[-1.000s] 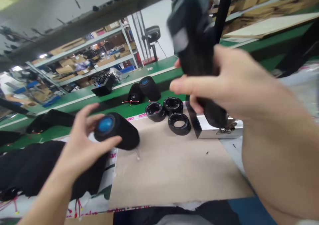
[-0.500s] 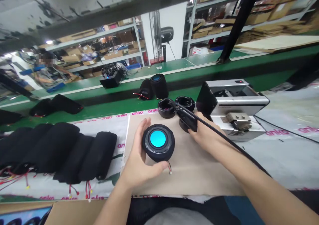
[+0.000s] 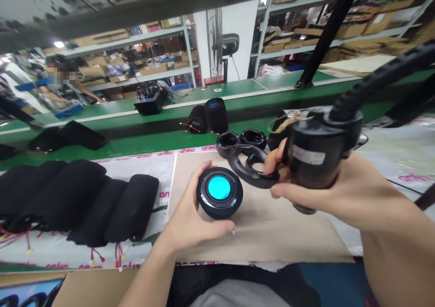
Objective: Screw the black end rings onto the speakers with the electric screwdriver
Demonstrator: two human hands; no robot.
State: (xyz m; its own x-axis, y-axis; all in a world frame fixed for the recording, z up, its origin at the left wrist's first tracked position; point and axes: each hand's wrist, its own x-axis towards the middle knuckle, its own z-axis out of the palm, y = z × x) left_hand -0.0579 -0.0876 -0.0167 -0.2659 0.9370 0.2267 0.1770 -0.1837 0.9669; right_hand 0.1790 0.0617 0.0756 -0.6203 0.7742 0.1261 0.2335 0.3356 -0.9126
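My left hand (image 3: 190,221) is wrapped round the side of a round black speaker (image 3: 220,192) with a bright blue disc on its end, over the brown board (image 3: 265,234). My right hand (image 3: 306,189) grips a black cylindrical tool (image 3: 314,148) with a thick ribbed cable. The thumb and finger of the same hand reach the edge of a black ring (image 3: 253,171), just right of the speaker. Two more black rings, one at the left (image 3: 227,143) and one at the right (image 3: 253,138), lie behind it.
Several black fabric-covered cylinders (image 3: 81,198) with red wires lie at the left. Two more speakers (image 3: 216,115) stand on the green bench (image 3: 156,139). A metal machine is mostly hidden behind the tool. A person (image 3: 63,78) is at the far left.
My right hand has come nearer and now shows the cylindrical tool and a black ring in front of the other rings. The speaker in my left hand has shifted slightly right.
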